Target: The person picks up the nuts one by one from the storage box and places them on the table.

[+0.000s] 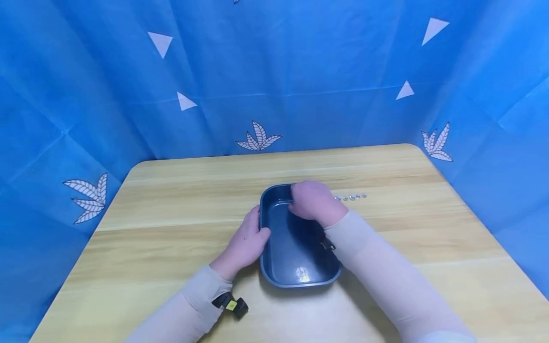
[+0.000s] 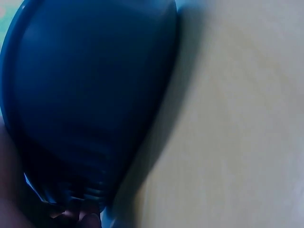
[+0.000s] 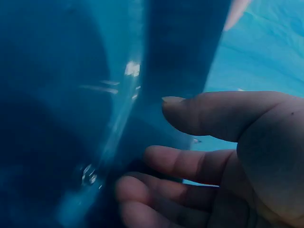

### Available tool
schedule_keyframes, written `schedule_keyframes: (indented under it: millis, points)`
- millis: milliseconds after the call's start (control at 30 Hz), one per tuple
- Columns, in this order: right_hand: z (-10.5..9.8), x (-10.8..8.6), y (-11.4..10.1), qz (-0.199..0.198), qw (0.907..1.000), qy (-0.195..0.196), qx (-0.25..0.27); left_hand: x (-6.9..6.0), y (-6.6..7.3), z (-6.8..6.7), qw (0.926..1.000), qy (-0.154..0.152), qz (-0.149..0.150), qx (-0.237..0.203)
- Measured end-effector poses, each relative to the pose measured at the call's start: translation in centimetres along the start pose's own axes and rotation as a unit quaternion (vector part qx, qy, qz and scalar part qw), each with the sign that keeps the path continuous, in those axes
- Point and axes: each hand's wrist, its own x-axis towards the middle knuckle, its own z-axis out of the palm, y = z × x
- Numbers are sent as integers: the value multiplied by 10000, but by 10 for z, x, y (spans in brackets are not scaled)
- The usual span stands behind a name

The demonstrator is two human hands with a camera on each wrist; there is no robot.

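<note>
A dark blue rectangular tray [image 1: 283, 252] with rounded corners is held at its left side by my left hand [image 1: 243, 243]. The thumb lies over the rim while the fingers are on the outer wall. My right hand [image 1: 315, 200] reaches over the tray's far right corner. In the right wrist view, its thumb and fingers [image 3: 173, 164] stand apart with nothing visible between them. A small clear gem-like piece [image 3: 89, 175] lies inside the tray near those fingertips. Blur and shade hide fine detail in the left wrist view, where the tray's outer side [image 2: 95, 85] fills much of the picture.
Several small clear gem-like pieces [image 1: 352, 197] lie in a row on the wooden table [image 1: 171, 238], just right of the tray's far end. A blue curtain [image 1: 300, 71] with white triangles and leaf prints hangs behind the table and along its sides.
</note>
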Motion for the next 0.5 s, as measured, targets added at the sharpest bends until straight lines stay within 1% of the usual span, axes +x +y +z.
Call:
schedule_keyframes:
  millis: [67, 167, 233, 367, 500]
  points:
    - [2, 5, -1, -43, 9998, -152, -154, -1, -2, -2, 10000, 30, -28, -4]
    - [5, 9, -1, -13, 9993, -293, -249, -1, -2, -3, 10000, -3, -9, -62]
    - [6, 10, 0, 8, 9989, -336, -312, -1, -2, -3, 9999, -31, 10, -115]
    - [9, 11, 2, -1, 9985, -363, -421, -1, -1, -1, 9999, -17, -82, -127]
    - [12, 11, 4, -130, 9981, -323, -502, -1, -1, -1, 9998, 5, -139, -113]
